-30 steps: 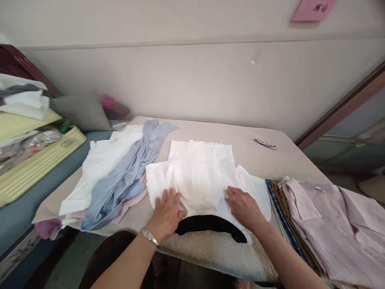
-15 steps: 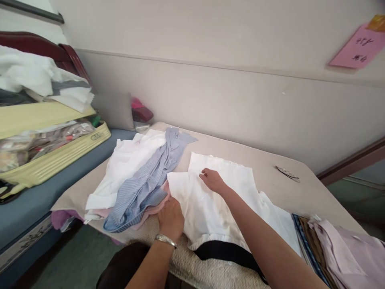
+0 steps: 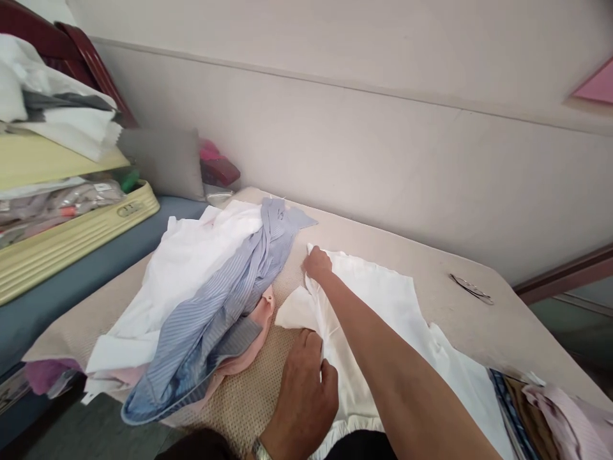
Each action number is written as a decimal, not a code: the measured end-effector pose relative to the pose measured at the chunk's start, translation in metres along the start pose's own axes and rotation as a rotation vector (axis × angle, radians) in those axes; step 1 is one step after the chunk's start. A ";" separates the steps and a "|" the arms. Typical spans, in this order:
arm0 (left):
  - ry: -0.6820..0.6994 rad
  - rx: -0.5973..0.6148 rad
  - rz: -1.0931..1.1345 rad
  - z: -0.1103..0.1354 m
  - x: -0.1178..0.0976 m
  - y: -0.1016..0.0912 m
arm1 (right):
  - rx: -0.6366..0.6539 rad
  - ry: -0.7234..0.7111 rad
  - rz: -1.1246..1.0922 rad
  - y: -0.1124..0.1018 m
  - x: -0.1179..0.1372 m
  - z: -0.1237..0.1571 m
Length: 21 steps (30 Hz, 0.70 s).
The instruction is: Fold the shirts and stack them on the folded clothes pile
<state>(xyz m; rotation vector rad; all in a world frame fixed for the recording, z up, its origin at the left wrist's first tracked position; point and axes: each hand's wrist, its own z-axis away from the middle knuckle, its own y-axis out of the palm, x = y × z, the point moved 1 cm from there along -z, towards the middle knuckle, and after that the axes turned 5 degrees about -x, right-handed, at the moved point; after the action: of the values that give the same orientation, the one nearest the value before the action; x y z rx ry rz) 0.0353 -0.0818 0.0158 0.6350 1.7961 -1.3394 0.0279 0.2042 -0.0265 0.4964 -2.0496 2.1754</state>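
Observation:
A white garment [image 3: 378, 281] with a gathered waist at its near end lies spread on the bed in front of me. My right hand [image 3: 318, 262] pinches its far left corner. Closer to me, my left hand [image 3: 306, 390] is closed on the garment's left edge, its fingertips partly hidden. Between the two hands that edge is lifted and turned inward, and a cream-tinted flap sticks out to the left. My right forearm crosses over the cloth and hides part of it.
To the left lie a blue striped shirt [image 3: 215, 306], white clothes [image 3: 191, 255] and a pink garment [image 3: 261, 319]. Glasses [image 3: 472, 289] rest at the right, near folded clothes [image 3: 565, 409]. A yellow suitcase [image 3: 71, 220] stands open at far left, by a grey cushion [image 3: 163, 163].
My right hand has moved to the garment's far left corner and taken hold. My left hand has shifted right and nearer along the edge, which is now folding inward. The view has tilted slightly.

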 end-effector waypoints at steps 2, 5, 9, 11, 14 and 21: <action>0.028 0.015 0.034 0.002 -0.004 0.001 | -0.013 -0.044 -0.024 0.000 -0.005 -0.002; 0.066 0.039 0.052 0.004 -0.008 0.003 | -0.013 -0.097 -0.085 0.001 -0.010 -0.005; 0.169 0.085 0.020 0.006 -0.012 0.006 | -0.043 -0.104 -0.201 -0.006 -0.022 -0.013; 0.243 0.162 -0.002 0.007 -0.015 0.009 | -0.073 -0.092 -0.258 -0.015 -0.037 -0.015; 0.357 0.335 -0.026 0.011 -0.016 0.019 | -0.134 -0.037 -0.295 -0.031 -0.072 -0.014; 0.465 0.641 -0.028 0.023 -0.003 0.040 | -0.223 0.148 -0.236 -0.043 -0.134 0.007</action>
<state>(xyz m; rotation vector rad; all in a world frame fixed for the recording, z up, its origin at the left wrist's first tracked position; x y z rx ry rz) 0.0747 -0.0910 -0.0073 1.3574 1.7009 -1.9216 0.1681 0.2197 -0.0271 0.5053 -2.0080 1.7714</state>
